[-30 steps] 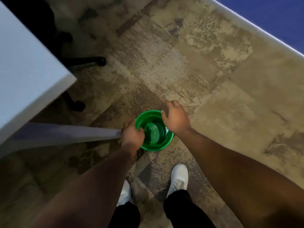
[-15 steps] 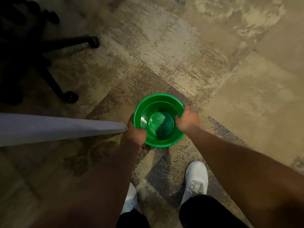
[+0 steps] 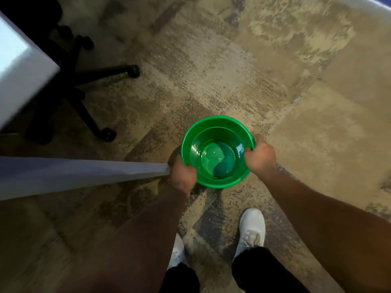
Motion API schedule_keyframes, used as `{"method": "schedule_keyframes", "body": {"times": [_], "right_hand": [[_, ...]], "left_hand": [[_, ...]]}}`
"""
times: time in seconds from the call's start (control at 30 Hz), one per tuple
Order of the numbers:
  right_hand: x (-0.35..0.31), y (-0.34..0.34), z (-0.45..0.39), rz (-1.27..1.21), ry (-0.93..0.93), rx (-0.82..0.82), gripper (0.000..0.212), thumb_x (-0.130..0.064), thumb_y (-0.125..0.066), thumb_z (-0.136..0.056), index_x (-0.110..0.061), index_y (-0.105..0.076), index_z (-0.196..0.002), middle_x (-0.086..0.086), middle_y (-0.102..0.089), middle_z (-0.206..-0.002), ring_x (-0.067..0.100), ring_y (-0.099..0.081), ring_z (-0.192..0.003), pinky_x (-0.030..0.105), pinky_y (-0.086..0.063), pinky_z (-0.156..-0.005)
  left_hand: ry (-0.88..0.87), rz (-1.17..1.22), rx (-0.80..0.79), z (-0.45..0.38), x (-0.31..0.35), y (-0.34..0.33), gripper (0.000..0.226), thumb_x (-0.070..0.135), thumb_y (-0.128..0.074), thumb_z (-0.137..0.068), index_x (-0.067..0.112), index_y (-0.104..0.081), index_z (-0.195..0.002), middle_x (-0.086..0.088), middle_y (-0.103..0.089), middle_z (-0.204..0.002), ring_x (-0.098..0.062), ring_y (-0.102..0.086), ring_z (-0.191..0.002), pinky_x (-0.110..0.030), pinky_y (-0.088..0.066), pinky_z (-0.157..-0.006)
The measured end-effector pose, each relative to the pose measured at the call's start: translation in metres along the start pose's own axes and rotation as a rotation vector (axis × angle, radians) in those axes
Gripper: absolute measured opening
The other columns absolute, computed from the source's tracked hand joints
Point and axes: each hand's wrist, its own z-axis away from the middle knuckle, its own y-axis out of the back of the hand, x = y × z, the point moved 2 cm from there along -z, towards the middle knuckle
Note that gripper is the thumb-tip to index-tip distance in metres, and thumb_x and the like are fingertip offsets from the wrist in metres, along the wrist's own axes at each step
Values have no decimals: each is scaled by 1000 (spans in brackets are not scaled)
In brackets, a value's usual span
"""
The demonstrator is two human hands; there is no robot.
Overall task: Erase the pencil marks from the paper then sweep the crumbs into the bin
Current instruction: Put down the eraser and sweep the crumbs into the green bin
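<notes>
Both hands grip the green bin (image 3: 213, 123) by its rim over the carpet (image 3: 296, 102): left hand (image 3: 183, 173) on the near-left edge, right hand (image 3: 261, 157) on the right. No readable writing; contents unclear.

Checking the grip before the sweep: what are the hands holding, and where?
Both hold the green bin by its rim: left hand, right hand on opposite sides.

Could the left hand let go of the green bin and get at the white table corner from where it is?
Probably yes. The left hand grips the green bin by its rim, right beside the pale table leg. The table corner lies up and to the left, with nothing visible between.
</notes>
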Motion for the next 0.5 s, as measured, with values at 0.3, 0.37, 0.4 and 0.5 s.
{"method": "schedule_keyframes", "body": {"times": [0.3,0.37,0.4,0.5], "right_hand": [[-114,138,19,-27,109,137,33,-9,-55,-86,-14,-61,-118,16,-70,-99,34,-65,-89,29,-42,-69],[-144,168,22,-42,140,143,32,-10,-54,-87,-15,-61,-118,13,-70,-100,32,-65,-88,26,-40,-68],[-158,182,23,-55,156,149,32,-12,-54,-88,-16,-61,-118,11,-70,-100,31,-64,-87,27,-43,-69],[-200,219,25,-90,195,164,33,-16,-52,-87,-19,-60,-119,7,-70,-99,30,-64,-87,35,-53,-75]], "left_hand": [[-108,32,133,81,111,66,39,7,-49,-99,1,-55,-137,-26,-64,-129,-43,-59,-121,-44,-45,-101],[-130,60,157,99,142,86,40,5,-49,-98,-1,-55,-137,-28,-64,-126,-44,-60,-119,-45,-46,-100],[-139,74,170,108,156,96,37,4,-49,-98,-1,-56,-134,-28,-65,-125,-44,-60,-118,-44,-46,-99],[-173,139,193,133,195,125,35,4,-48,-97,2,-60,-130,-25,-66,-123,-42,-60,-117,-45,-49,-101]]}}
